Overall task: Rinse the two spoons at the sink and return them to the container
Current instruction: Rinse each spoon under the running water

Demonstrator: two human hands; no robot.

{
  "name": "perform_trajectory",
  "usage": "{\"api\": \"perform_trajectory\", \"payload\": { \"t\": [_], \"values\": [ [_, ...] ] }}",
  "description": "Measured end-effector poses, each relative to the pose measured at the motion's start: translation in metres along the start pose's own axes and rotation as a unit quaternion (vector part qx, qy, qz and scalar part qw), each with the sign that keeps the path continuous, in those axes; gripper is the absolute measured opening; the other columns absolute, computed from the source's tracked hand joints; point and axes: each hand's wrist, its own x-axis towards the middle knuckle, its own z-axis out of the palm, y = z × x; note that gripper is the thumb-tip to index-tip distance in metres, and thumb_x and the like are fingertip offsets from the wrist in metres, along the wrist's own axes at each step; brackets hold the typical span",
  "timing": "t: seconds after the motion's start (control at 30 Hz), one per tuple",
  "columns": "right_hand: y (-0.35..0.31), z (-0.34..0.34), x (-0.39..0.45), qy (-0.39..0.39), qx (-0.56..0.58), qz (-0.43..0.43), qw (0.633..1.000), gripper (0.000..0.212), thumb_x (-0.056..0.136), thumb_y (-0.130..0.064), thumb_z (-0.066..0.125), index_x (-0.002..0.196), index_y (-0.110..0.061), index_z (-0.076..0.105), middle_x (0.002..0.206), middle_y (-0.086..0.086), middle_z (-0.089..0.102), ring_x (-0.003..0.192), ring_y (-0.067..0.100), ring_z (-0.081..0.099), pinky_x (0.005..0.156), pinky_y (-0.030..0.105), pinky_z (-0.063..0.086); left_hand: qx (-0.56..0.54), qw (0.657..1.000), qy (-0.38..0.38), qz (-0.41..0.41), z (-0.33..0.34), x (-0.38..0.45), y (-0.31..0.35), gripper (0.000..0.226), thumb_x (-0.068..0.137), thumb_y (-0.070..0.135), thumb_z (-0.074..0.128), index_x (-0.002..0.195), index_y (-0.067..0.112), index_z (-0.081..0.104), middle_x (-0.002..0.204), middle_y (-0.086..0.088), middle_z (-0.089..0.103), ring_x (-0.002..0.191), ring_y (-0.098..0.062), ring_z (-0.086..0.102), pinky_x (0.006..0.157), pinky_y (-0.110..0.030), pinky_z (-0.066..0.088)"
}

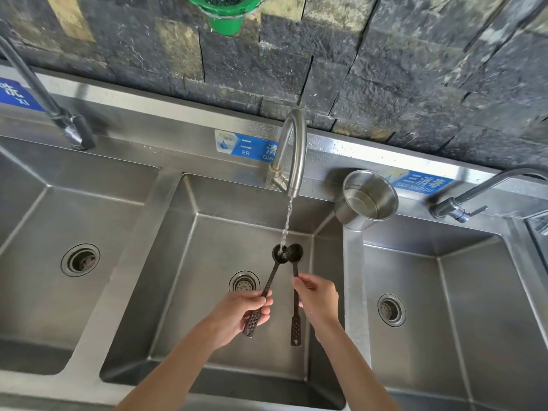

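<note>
A stainless steel three-basin sink unit (166, 185) fills the frame; a steel cup (367, 200) holding water stands on its ledge, right of centre.

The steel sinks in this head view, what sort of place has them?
Probably a commercial kitchen's washing-up station: a long stainless steel three-basin sink, a blue label on the backsplash behind each basin, and three taps. Both hands hold dark long-handled spoons under the running curved steel middle tap.

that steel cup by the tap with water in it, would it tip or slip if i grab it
The cup sits on the ledge at the basin's edge, so a nudge could probably tip it in. The water inside likely adds weight and may slosh. Its smooth steel wall probably feels slick to wet hands.
</note>
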Motion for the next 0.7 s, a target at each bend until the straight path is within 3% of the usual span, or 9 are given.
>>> {"api": "perform_trajectory", "payload": {
  "t": [0.07,0.17,0.27,0.4,0.53,0.63,0.7],
  "values": [
    [0.001,0.001,-0.001,0.010,0.013,0.010,1.000,0.023,0.090,-0.025,0.073,0.073,-0.041,0.073,0.069,-0.007,0.076,0.069,0.012,0.071,0.074,0.035,0.064,0.009,1.000,0.002,-0.009,0.000,-0.001,0.001,0.025,0.093,-0.012,0.055,0.115,-0.013,0.066,0.089,-0.017,0.066,0.078,-0.027,0.061,0.085,-0.040,0.056],
    [0.003,0.006,-0.003,-0.002,0.070,0.057,0.996,0.014,0.091,-0.024,0.072,0.080,-0.028,0.079,0.078,0.013,0.076,0.066,0.019,0.067,0.068,0.037,0.059,0.016,1.000,0.005,-0.017,-0.006,-0.005,0.002,0.025,0.091,-0.010,0.059,0.114,-0.009,0.070,0.091,-0.015,0.069,0.081,-0.027,0.063,0.085,-0.040,0.057],
    [0.006,0.016,-0.003,0.012,0.050,0.060,0.997,0.014,0.091,-0.025,0.069,0.083,-0.025,0.081,0.075,0.008,0.076,0.069,0.023,0.071,0.074,0.042,0.061,0.021,0.999,0.023,-0.013,-0.014,-0.011,0.005,0.025,0.089,-0.009,0.063,0.112,-0.005,0.072,0.096,-0.015,0.071,0.081,-0.024,0.065,0.087,-0.040,0.057],
    [0.001,0.028,-0.007,0.041,-0.064,0.017,0.997,0.015,0.090,-0.023,0.068,0.081,-0.026,0.079,0.067,-0.011,0.072,0.067,0.014,0.068,0.065,0.029,0.057,0.079,0.992,0.101,0.016,-0.021,-0.020,0.013,0.019,0.084,-0.007,0.071,0.097,0.003,0.080,0.089,-0.016,0.073,0.080,-0.025,0.067,0.080,-0.038,0.062],
    [0.000,0.033,-0.011,0.036,-0.187,-0.014,0.982,0.021,0.082,-0.020,0.063,0.061,-0.016,0.064,0.056,-0.002,0.063,0.052,0.017,0.054,0.051,0.026,0.044,0.175,0.974,0.131,0.056,-0.033,-0.024,0.020,0.017,0.081,-0.002,0.077,0.098,0.003,0.079,0.072,-0.013,0.063,0.061,-0.021,0.056,0.064,-0.027,0.053],
    [-0.002,0.032,-0.015,0.052,-0.292,-0.043,0.954,0.032,0.081,-0.014,0.058,0.055,-0.013,0.039,0.055,-0.002,0.047,0.051,0.023,0.042,0.048,0.029,0.033,0.318,0.921,0.200,0.106,-0.042,-0.022,0.020,0.026,0.076,0.005,0.083,0.099,0.018,0.079,0.074,-0.001,0.073,0.061,-0.007,0.065,0.061,-0.011,0.048],
    [-0.004,0.029,-0.019,0.056,-0.351,-0.062,0.933,0.031,0.083,-0.010,0.057,0.058,-0.014,0.038,0.064,-0.001,0.045,0.057,0.026,0.044,0.050,0.030,0.032,0.412,0.863,0.258,0.135,-0.048,-0.020,0.019,0.034,0.073,0.013,0.085,0.104,0.022,0.077,0.090,0.003,0.078,0.078,-0.004,0.071,0.069,-0.011,0.052]
  ]
}}
